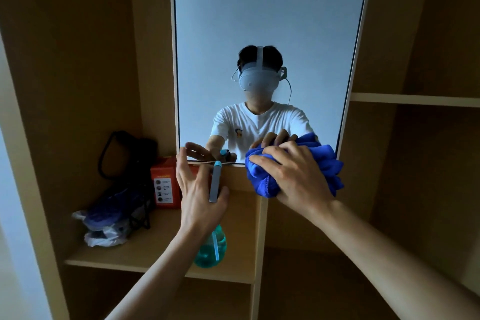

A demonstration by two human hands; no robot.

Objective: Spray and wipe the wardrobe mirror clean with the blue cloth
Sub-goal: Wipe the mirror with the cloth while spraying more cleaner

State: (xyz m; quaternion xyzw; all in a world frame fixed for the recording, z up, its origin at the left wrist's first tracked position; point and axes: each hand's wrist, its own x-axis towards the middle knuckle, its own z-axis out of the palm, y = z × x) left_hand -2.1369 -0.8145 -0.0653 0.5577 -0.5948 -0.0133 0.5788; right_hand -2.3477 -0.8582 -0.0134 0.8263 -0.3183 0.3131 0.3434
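Observation:
The wardrobe mirror stands tall between wooden shelf bays and reflects me. My right hand grips the bunched blue cloth and holds it against the mirror's lower right corner. A spray bottle with teal liquid is at the front of the left shelf, its grey head and cyan nozzle pointing at the mirror's bottom edge. My left hand is at the bottle's head, which lies between thumb and palm. Its fingers are spread and straight, not wrapped round the bottle.
On the left wooden shelf sit an orange box, a dark bag with straps and a plastic-wrapped bundle. A vertical divider separates it from the right bay, which has a higher shelf.

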